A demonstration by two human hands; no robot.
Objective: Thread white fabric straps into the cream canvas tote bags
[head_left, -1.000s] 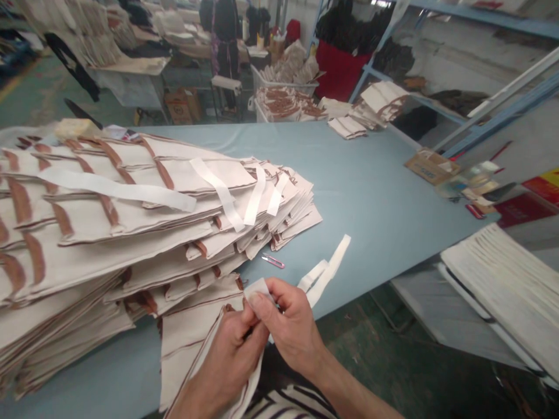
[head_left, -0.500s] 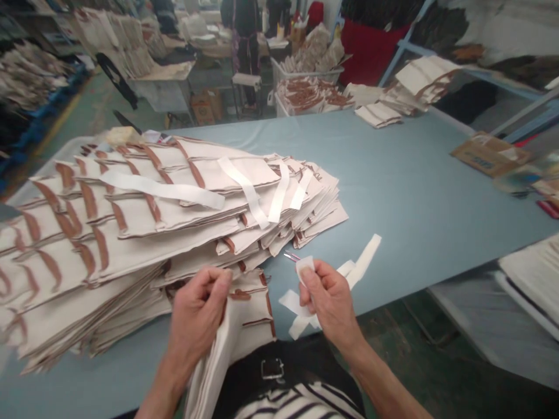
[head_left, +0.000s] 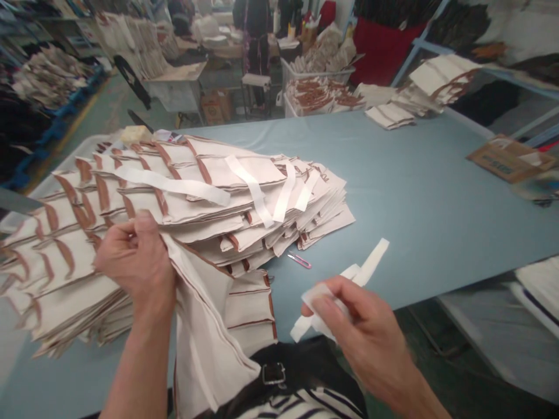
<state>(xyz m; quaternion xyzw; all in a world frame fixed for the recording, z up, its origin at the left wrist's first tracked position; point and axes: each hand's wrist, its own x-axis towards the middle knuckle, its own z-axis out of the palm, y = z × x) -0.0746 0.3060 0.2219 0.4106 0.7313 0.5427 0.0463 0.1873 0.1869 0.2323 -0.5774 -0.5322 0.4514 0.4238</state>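
Note:
My left hand [head_left: 137,262] pinches the top edge of a cream fabric panel [head_left: 205,326], which hangs down toward my lap. My right hand [head_left: 358,326] is closed on a small white strip [head_left: 318,297] at the table's near edge. Beside it lie more white strips [head_left: 371,262] on the blue table. Pink-handled snips [head_left: 299,260] rest between the strips and a large fanned stack of cream pieces with brown trim [head_left: 205,215]. Several white strips [head_left: 172,185] lie across that stack. A flat trimmed piece [head_left: 251,308] sits near my waist.
On the blue table [head_left: 437,186], a cardboard box [head_left: 502,157] stands at the right and folded cream pieces [head_left: 391,115] lie at the far edge. Filled white crates [head_left: 321,93] stand beyond. A person [head_left: 253,41] is in the background.
My left hand has moved left and up, drawing the fabric panel out beside the stack. My right hand has moved right and slightly down with the white strip, uncovering the snips.

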